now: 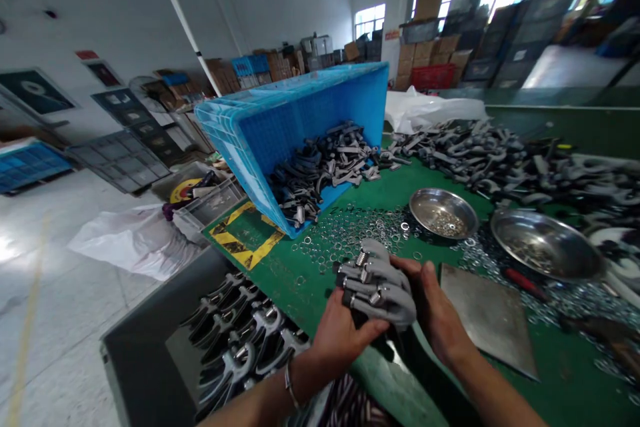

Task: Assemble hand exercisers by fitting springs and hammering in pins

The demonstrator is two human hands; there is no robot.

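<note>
A bundle of several curved grey metal parts with black ends [383, 290] is gripped between my two hands over the green table. Small springs or bolts show on the parts' upper side. My left hand [345, 327] is closed round the black ends, its thumb along the near side. On the far right side of the bundle, my right hand [435, 310] presses with its fingers partly hidden behind the parts. Similar parts [245, 333] lie in rows in a grey bin [137, 363] below the table's left edge.
A blue crate [310, 97] lies on its side with loose parts spilling out. Metal rings [360, 230] are scattered before it. Two steel bowls, one nearer [550, 240] and one farther [443, 210], hold small pieces. A flat metal plate [485, 317] lies right of my hands, beside a red-handled tool [525, 283].
</note>
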